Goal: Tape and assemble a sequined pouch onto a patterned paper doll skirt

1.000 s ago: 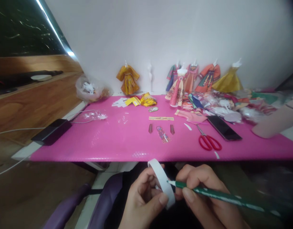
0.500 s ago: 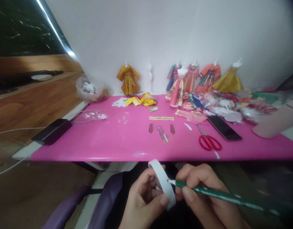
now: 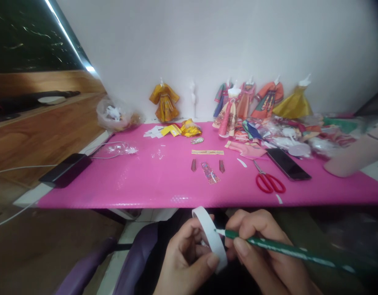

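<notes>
item: your left hand [image 3: 184,262], low in the view below the table edge, fingers and thumb clamped on a white tape roll [image 3: 211,237]; thumb pressed on the roll's outer band, fingers curled through its middle. the roll stands on edge, tilted, held over your lap just in front of the pink table [image 3: 146,180].

item: your right hand [image 3: 259,250], fingers closed together around a green pen [image 3: 284,249]; the pen's pale tip touches the outer face of the tape roll, its barrel running out to the lower right.

item: red scissors [image 3: 270,182], lying flat on the table to the right of centre, apart from both hands.

item: dark phone [image 3: 288,164], just beside the scissors, face up.

item: small patterned strip [image 3: 210,172] flanked by two dark narrow pieces, mid-table; a long pale strip [image 3: 207,152] behind them.

item: row of small paper dresses on stands [image 3: 235,104] along the white wall; one yellow dress [image 3: 164,102] stands apart to the left.

item: heap of bright paper and clear wrappers [image 3: 287,133], right rear of the table.

item: black box [image 3: 66,169] with a white cable, at the table's left end.
</notes>
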Demonstrator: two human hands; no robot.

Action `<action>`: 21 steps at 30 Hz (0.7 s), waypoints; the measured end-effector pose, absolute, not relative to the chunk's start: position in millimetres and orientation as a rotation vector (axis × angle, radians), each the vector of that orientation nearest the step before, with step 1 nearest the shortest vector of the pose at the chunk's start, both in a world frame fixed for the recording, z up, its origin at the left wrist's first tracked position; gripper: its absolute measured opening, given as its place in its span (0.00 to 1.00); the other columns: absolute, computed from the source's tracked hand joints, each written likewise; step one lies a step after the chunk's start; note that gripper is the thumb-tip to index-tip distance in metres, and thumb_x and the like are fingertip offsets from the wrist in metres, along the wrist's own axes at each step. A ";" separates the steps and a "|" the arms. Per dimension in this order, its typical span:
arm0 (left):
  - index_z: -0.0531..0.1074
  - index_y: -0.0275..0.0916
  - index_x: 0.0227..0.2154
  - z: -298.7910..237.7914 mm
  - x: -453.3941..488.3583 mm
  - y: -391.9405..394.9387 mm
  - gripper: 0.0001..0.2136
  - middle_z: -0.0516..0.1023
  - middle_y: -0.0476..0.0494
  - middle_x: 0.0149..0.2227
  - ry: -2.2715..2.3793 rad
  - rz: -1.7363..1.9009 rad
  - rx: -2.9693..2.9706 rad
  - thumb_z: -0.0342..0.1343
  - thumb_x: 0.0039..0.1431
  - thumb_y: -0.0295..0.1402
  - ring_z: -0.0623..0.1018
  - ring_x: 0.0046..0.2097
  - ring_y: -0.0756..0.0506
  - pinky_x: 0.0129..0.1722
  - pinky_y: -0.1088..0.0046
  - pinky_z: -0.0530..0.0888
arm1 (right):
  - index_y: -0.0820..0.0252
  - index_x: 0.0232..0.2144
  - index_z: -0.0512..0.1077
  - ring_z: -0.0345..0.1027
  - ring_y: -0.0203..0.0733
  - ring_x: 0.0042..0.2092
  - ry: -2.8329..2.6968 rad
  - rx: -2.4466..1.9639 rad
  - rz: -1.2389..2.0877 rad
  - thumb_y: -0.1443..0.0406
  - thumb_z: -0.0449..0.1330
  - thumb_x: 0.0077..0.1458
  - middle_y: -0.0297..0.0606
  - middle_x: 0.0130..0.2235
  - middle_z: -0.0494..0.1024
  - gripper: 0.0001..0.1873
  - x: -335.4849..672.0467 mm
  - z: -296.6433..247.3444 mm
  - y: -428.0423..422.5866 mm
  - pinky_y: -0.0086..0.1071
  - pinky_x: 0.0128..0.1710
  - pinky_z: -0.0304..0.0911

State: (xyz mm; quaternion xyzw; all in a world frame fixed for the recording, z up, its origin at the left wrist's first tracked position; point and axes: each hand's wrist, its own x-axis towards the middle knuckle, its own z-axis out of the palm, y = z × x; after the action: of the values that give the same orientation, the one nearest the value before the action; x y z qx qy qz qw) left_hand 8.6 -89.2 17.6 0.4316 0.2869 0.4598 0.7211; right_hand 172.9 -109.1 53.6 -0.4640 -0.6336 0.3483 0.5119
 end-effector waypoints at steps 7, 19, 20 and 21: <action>0.75 0.44 0.49 17.7 7.9 -88.4 0.22 0.79 0.44 0.40 0.659 1.082 0.852 0.69 0.51 0.37 0.79 0.38 0.46 0.38 0.73 0.75 | 0.52 0.39 0.71 0.72 0.35 0.29 -1.473 -0.992 0.767 0.65 0.50 0.67 0.33 0.31 0.78 0.09 181.2 51.1 -102.5 0.27 0.29 0.68; 0.75 0.43 0.47 14.7 12.7 -86.6 0.21 0.79 0.41 0.48 0.709 1.180 0.686 0.69 0.50 0.38 0.78 0.49 0.38 0.51 0.63 0.74 | 0.53 0.33 0.61 0.71 0.36 0.32 -1.609 -1.072 0.994 0.70 0.61 0.51 0.31 0.33 0.77 0.12 171.9 48.3 -91.0 0.24 0.26 0.63; 0.75 0.42 0.47 12.9 11.5 -86.2 0.21 0.79 0.40 0.47 0.720 1.177 0.736 0.69 0.50 0.39 0.79 0.48 0.38 0.49 0.64 0.75 | 0.53 0.33 0.60 0.71 0.37 0.33 -1.597 -1.071 1.004 0.69 0.61 0.53 0.32 0.34 0.76 0.11 175.7 47.6 -89.5 0.25 0.26 0.63; 0.76 0.41 0.44 11.1 9.8 -85.8 0.19 0.80 0.41 0.44 0.737 1.183 0.799 0.68 0.51 0.41 0.79 0.46 0.40 0.46 0.66 0.76 | 0.52 0.33 0.60 0.71 0.38 0.35 -1.582 -1.065 1.020 0.69 0.60 0.54 0.32 0.36 0.75 0.11 180.5 47.5 -88.0 0.25 0.28 0.63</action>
State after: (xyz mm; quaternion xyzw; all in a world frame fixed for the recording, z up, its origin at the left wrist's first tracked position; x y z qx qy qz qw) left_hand 9.8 -85.8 11.1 0.3577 0.3302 0.5300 0.6944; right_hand 180.5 -88.0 47.5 -0.4346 -0.6457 0.4161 0.4701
